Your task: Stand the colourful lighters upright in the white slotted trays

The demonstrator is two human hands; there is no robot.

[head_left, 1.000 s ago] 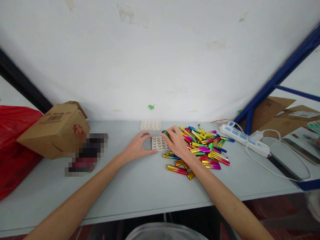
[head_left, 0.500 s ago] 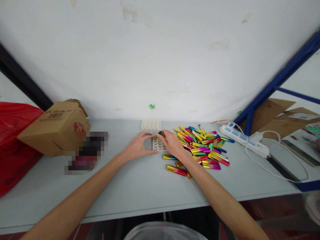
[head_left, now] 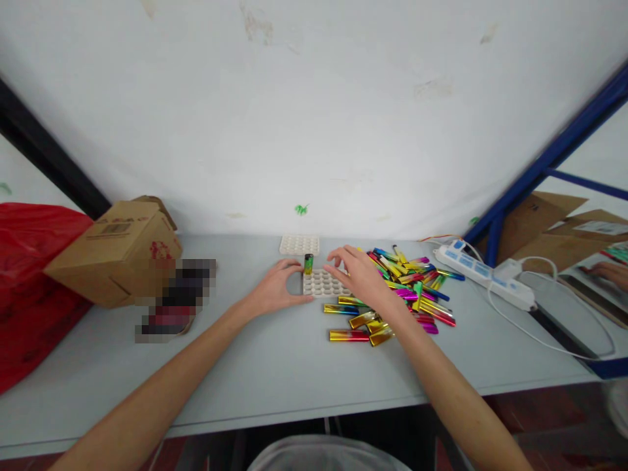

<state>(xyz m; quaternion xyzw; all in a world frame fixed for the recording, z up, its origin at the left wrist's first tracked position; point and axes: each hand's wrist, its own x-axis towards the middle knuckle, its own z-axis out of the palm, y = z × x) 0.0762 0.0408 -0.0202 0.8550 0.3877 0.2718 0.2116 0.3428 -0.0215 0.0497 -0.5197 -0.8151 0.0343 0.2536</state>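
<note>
Left hand [head_left: 275,289] pinches the white pocketed tray [head_left: 324,284] at its left end; brace it level so the upright green-and-yellow metallic tube [head_left: 309,264] seats plumb. Right hand [head_left: 364,277]: grip released.

one upright lighter [head_left: 309,263] stands in the near white tray [head_left: 324,284], beside the left hand [head_left: 278,288].

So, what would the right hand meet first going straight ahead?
The right hand would probably meet the upright green-and-yellow tube at the far-left corner of the white dimpled tray; the hand's height is unclear.
</note>
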